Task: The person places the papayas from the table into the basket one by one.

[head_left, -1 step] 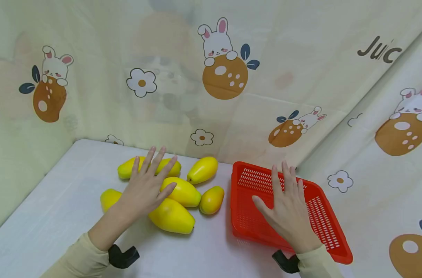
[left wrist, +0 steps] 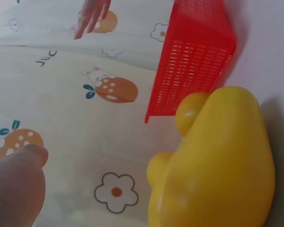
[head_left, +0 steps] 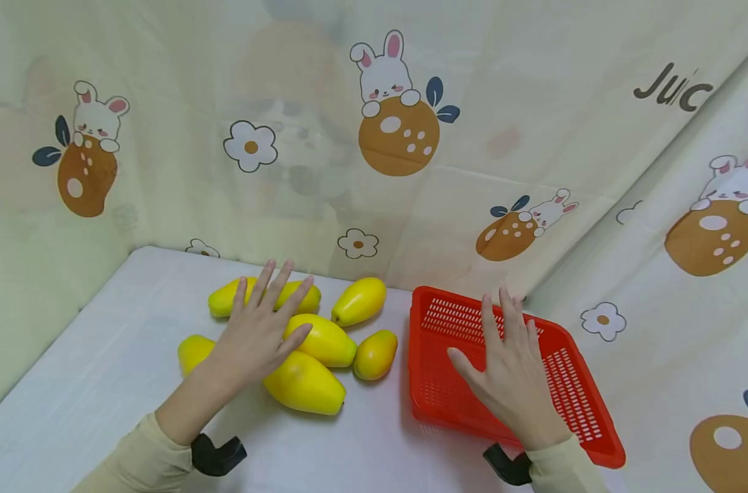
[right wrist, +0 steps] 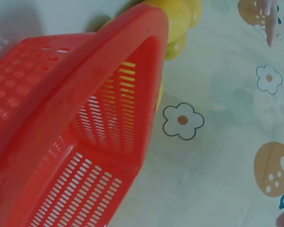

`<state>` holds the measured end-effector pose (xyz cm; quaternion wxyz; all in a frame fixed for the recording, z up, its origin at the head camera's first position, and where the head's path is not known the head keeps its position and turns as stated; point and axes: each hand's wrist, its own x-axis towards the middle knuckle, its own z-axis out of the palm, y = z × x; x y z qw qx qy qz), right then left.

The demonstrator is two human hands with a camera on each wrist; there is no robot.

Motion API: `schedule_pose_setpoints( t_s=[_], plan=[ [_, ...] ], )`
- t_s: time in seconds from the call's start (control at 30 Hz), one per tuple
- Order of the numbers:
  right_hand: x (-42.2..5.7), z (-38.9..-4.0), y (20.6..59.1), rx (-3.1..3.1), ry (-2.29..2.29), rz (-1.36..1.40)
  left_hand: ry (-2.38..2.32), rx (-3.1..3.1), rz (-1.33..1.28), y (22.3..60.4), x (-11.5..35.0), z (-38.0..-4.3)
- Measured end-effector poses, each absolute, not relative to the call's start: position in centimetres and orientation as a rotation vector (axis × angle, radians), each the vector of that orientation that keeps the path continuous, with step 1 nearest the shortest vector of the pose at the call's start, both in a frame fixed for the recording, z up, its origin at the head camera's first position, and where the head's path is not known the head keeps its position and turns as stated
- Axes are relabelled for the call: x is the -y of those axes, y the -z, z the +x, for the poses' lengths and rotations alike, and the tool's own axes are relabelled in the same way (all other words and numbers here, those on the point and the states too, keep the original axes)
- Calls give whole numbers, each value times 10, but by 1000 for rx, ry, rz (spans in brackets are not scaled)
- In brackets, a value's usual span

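In the head view my left hand (head_left: 256,335) hovers palm down over a group of yellow fruits, fingers spread and holding nothing. Nearest below it are a large, papaya-like fruit (head_left: 306,385) and another long one (head_left: 326,342). The hand and wrist partly cover fruits at the back (head_left: 224,298) and left (head_left: 195,352). My right hand (head_left: 514,376), also empty with fingers extended, is above a red plastic basket (head_left: 418,356) with slotted walls. The left wrist view shows the large fruit (left wrist: 227,156) up close; the basket's rim (right wrist: 154,23) fills much of the right wrist view.
A smaller, orange-tinged fruit (head_left: 376,355) lies between the group and the basket, with another yellow fruit (head_left: 360,301) behind it. The white tabletop (head_left: 102,370) meets a printed cloth (head_left: 312,205) at the back, and more cloth hangs at both sides.
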<state>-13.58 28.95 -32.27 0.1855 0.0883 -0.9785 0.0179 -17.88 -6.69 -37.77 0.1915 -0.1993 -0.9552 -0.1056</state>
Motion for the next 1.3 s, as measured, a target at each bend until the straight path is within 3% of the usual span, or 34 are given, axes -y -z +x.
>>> schedule_pose_setpoints(
  t_s=[0.3, 0.5, 0.8, 1.0, 1.3],
  plan=[
    [-324, -134, 331, 2887, -61, 128, 347, 2708, -565, 386, 72, -177],
    [-397, -121, 343, 3094, -253, 44, 399, 2752, -527, 397, 98, -170],
    [-502, -107, 379, 3364, -514, -395, 423, 2814, -418, 426, 135, -159],
    [-525, -96, 399, 3463, -836, -622, 459, 2910, -340, 444, 161, -146],
    [-541, -91, 404, 3424, -1021, -690, 533, 2979, -256, 459, 189, -143]
  ],
)
